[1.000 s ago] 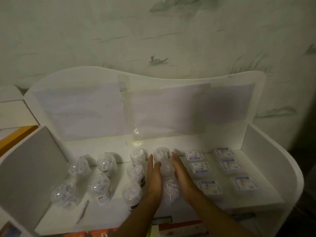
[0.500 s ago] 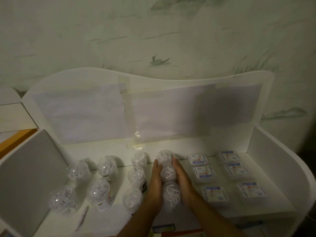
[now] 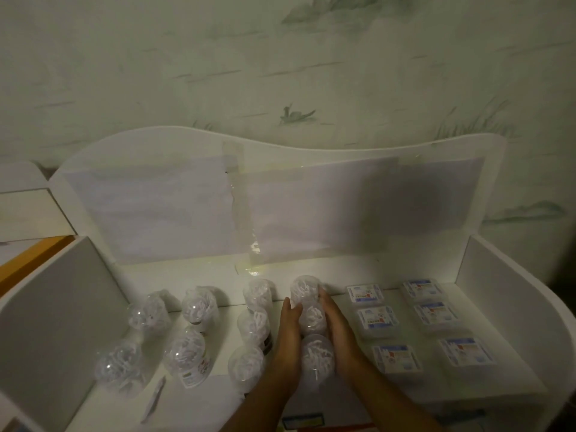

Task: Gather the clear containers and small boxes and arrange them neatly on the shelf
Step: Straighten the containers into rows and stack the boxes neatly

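On the white shelf (image 3: 193, 272), a column of three clear containers with white contents (image 3: 312, 318) runs front to back in the middle. My left hand (image 3: 288, 338) presses its left side and my right hand (image 3: 338, 332) its right side, clamping the column between the palms. A second column of three containers (image 3: 253, 325) stands just left of my left hand. Several more clear containers (image 3: 187, 357) sit loosely spaced further left. Small flat boxes with blue-and-white labels (image 3: 377, 319) lie in two columns on the right.
A thin white strip (image 3: 154, 397) lies near the shelf's front left. A left side panel (image 3: 53, 322), a right side panel (image 3: 505, 291) and a tall back panel (image 3: 311, 207) enclose the shelf. Colourful boxes (image 3: 300, 422) show below the front edge.
My hands closed in from apart until both palms press the middle column of containers. The view shifted slightly; the other containers and boxes stayed put.
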{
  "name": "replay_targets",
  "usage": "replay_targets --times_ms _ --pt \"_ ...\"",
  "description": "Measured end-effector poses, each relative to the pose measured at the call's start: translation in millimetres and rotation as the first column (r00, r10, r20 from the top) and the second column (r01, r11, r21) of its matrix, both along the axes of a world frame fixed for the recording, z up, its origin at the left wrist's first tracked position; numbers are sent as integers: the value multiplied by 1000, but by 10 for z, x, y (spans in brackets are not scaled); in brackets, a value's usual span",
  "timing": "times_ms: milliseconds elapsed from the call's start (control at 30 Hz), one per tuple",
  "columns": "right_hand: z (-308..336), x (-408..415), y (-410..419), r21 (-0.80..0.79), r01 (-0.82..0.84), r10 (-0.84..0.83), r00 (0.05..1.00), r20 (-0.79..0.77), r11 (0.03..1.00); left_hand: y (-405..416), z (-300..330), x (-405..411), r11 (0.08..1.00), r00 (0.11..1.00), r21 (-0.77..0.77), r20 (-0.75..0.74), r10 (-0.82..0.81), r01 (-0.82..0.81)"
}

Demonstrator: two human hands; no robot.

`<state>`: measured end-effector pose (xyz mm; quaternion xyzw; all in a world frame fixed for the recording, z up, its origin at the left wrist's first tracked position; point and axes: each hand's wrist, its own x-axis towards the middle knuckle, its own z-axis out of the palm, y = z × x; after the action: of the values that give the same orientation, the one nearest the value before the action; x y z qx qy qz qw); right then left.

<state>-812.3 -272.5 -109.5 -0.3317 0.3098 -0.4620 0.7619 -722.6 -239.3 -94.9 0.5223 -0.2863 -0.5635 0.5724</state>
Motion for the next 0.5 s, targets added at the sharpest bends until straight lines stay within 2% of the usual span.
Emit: replay_targets --times_ms 33,67,100,133,167,233,267,367,500 --pt "-13 -10 11 -16 -7 7 1000 -22 1000 30 7 -8 1000 1000 6 -16 -26 26" --pt "-22 -25 19 -74 9 -18 993 -115 997 47 25 -31 999 995 2 -80 -52 52" --pt "-26 -39 27 -143 20 -50 978 -203 989 54 25 -45 998 974 -27 -218 -58 54" --pt "-38 -58 16 -186 25 -73 963 -258 982 76 34 -84 999 958 -17 -284 -37 34" --pt "0 -65 29 -197 17 -75 953 -292 980 99 58 -94 1000 965 -26 -262 -12 5" --pt "-15 -80 27 -195 32 -87 955 -284 980 141 82 -94 999 984 21 -177 -26 30" --pt "19 -75 52 -189 24 -78 957 -280 982 139 73 -93 1000 998 19 -66 -2 3" --pt "50 -22 115 -214 41 -101 955 -280 976 147 92 -103 998 995 22 -81 66 -64" --pt "17 71 130 -47 88 -91 993 -73 995 182 137 -131 996 991 41 -104 78 -74"
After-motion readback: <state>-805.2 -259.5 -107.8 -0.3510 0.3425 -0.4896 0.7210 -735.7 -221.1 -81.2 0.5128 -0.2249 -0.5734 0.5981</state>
